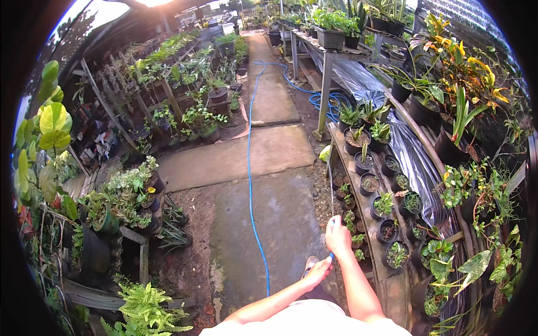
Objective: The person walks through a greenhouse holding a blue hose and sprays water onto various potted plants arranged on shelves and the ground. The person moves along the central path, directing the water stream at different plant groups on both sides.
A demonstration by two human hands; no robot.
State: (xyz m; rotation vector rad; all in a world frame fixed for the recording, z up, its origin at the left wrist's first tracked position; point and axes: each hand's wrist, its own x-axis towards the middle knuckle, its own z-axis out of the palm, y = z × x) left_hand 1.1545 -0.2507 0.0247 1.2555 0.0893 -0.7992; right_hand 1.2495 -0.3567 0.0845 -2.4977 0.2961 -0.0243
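Observation:
My right hand (338, 238) is closed around the front end of a blue garden hose. From its fingers a thin stream of water (332, 185) runs up the view beside the wooden bench. Just below and to the left, my left hand (318, 273) grips a lower part of the hose; a short blue piece shows between the two hands. More of the blue hose (249, 168) lies along the concrete path, with loose coils (330, 105) beneath a table at the right. Small black pots of plants (382, 206) stand on the bench to the right of my hands.
A concrete path (277, 151) runs ahead. The low wooden bench (367, 218) borders it on the right, beside black plastic sheeting (414, 168). Farther up stands a tall table (325, 84) with planters. Potted plants (147, 189) and a fern (147, 311) stand on the left.

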